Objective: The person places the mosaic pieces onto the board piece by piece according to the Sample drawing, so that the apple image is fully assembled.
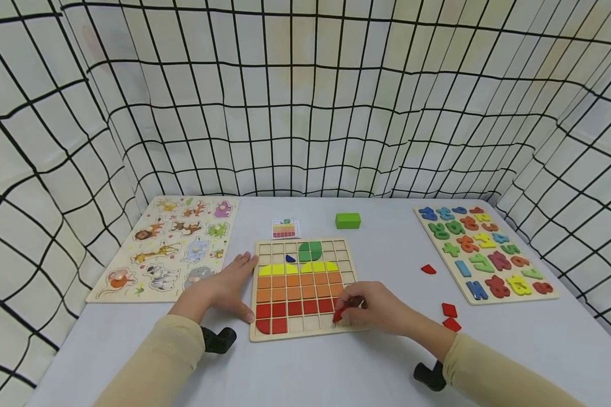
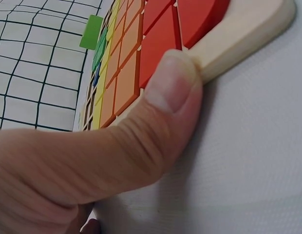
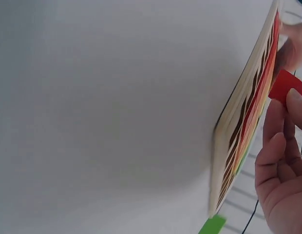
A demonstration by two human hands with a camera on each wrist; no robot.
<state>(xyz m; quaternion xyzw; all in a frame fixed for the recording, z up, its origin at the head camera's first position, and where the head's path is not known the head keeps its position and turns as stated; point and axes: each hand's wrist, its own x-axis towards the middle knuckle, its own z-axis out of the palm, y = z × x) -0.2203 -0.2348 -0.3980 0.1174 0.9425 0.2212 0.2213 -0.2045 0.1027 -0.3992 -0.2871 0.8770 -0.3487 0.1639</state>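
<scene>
My right hand [image 1: 377, 308] pinches a small red tile [image 3: 287, 84] between thumb and fingertips, over the lower right of a wooden grid board [image 1: 312, 323]. My left hand [image 1: 224, 288] rests at the board's left side with fingers spread. In the left wrist view its thumb [image 2: 163, 107] presses against the board's edge near the red tiles. Rows of yellow, orange and red tiles fill much of the grid, with green pieces [image 1: 310, 251] and a small blue piece [image 1: 290, 259] above them. Several cells in the lowest row show bare wood.
Loose red tiles [image 1: 449, 310] lie to the right. Behind the board are a pattern card [image 1: 285, 228] and a green block [image 1: 348, 221]. An animal puzzle [image 1: 175, 249] stands left and a number puzzle [image 1: 489, 254] right. Black netting [image 1: 305, 113] over white cloth encloses the table.
</scene>
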